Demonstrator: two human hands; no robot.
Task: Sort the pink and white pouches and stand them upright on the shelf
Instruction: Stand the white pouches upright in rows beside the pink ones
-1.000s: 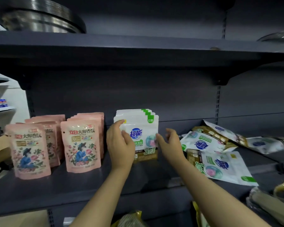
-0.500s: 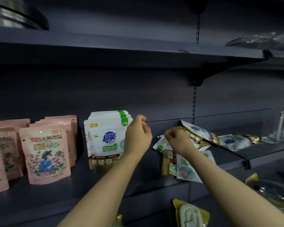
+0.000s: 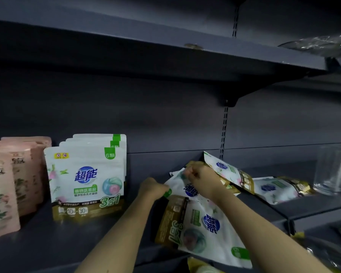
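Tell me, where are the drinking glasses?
In the head view, the clear glasses stand at the far right of the shelf, beside the lying white pouches.

Both arms are reaching forward, forearms bare. The left hand is curling its fingers in a pinch, and the right hand is doing likewise just beside it.
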